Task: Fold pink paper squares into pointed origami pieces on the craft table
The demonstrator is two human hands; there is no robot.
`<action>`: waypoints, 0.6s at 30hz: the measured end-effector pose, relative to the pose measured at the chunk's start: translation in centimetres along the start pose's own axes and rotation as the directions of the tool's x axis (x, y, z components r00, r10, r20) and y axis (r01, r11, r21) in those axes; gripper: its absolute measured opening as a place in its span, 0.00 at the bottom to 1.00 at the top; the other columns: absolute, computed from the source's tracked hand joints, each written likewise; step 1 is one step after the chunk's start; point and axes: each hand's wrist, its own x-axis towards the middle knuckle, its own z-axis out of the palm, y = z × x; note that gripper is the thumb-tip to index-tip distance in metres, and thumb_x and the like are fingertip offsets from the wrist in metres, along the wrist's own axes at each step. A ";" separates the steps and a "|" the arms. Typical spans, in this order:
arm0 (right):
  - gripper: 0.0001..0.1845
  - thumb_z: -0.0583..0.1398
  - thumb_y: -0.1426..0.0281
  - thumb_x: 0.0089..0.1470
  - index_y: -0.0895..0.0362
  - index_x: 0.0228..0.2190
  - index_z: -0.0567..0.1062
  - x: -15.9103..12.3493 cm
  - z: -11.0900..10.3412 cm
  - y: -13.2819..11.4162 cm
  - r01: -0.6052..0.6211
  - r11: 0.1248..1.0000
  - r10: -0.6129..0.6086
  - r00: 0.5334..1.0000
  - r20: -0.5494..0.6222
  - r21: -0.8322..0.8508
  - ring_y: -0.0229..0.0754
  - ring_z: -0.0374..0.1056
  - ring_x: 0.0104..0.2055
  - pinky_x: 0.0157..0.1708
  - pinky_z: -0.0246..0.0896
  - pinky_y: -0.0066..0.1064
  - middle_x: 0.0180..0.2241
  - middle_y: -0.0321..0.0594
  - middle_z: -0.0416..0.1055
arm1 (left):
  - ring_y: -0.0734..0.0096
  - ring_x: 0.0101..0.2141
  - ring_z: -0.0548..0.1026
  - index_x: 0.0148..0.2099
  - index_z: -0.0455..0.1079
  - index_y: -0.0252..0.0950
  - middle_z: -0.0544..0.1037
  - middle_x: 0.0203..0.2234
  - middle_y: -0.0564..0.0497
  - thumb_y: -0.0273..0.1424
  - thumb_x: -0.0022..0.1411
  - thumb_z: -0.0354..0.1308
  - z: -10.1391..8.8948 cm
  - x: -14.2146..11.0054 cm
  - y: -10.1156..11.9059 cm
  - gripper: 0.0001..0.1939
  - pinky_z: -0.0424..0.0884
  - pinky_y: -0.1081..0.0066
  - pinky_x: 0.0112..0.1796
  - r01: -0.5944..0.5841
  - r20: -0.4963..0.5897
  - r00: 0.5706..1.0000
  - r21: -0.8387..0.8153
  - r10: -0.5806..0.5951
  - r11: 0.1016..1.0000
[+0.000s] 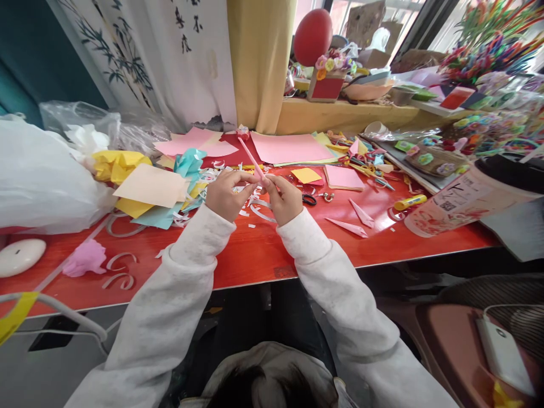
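Between my two hands, above the red table (250, 260), is a slim pink folded paper strip (251, 156) that points up and away from me. My left hand (229, 194) pinches its near end with thumb and forefinger. From the other side my right hand (284, 198) is closed on the same end, fingertips close to the left ones. The exact grip is partly hidden by the fingers. Two pointed pink paper pieces (349, 228) lie on the table to the right of my right hand. Black-handled scissors (309, 199) lie partly hidden just beside it.
Pink sheets (291, 148), a pink square stack (343, 177) and a yellow note pad (306, 175) lie behind. Crumpled and flat coloured paper (148, 184) and a white plastic bag (51, 175) are left. A drink cup (471, 195) and a yellow glue stick (410, 202) stand or lie right.
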 end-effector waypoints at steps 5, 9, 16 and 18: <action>0.19 0.47 0.58 0.53 0.57 0.30 0.71 0.0 -0.1 -0.3 -0.017 1.000 0.017 1.000 0.007 -0.001 0.33 0.62 0.27 0.32 0.60 0.27 0.24 0.36 0.67 | 0.74 0.32 0.69 0.33 0.70 0.38 0.75 0.29 0.53 0.31 0.51 0.55 -0.1 -0.1 0.1 0.05 0.69 0.75 0.31 0.001 0.037 0.999 0.010 -0.001 1.000; 0.18 0.47 0.59 0.54 0.57 0.29 0.70 0.1 -0.2 -0.4 0.004 0.999 -0.004 1.000 -0.003 -0.036 0.34 0.63 0.28 0.32 0.60 0.27 0.24 0.37 0.68 | 0.76 0.32 0.70 0.34 0.68 0.38 0.74 0.28 0.54 0.30 0.51 0.55 0.0 -0.3 0.7 0.06 0.69 0.75 0.33 0.059 0.015 0.998 -0.052 -0.058 0.997; 0.15 0.48 0.62 0.54 0.58 0.29 0.69 0.1 -0.3 -0.6 0.059 0.991 -0.061 0.998 -0.013 -0.123 0.35 0.65 0.31 0.34 0.59 0.27 0.27 0.39 0.69 | 0.74 0.30 0.72 0.41 0.65 0.35 0.74 0.27 0.52 0.32 0.49 0.57 0.0 0.0 0.4 0.15 0.68 0.73 0.33 0.256 0.107 0.966 -0.268 -0.235 0.929; 0.15 0.48 0.62 0.54 0.58 0.29 0.69 0.1 -0.3 -0.7 0.061 0.989 -0.061 0.998 0.002 -0.134 0.35 0.65 0.31 0.33 0.59 0.27 0.27 0.39 0.69 | 0.73 0.31 0.72 0.36 0.69 0.33 0.75 0.29 0.50 0.34 0.50 0.55 -0.2 0.1 0.3 0.12 0.68 0.72 0.35 0.274 0.162 0.958 -0.272 -0.237 0.922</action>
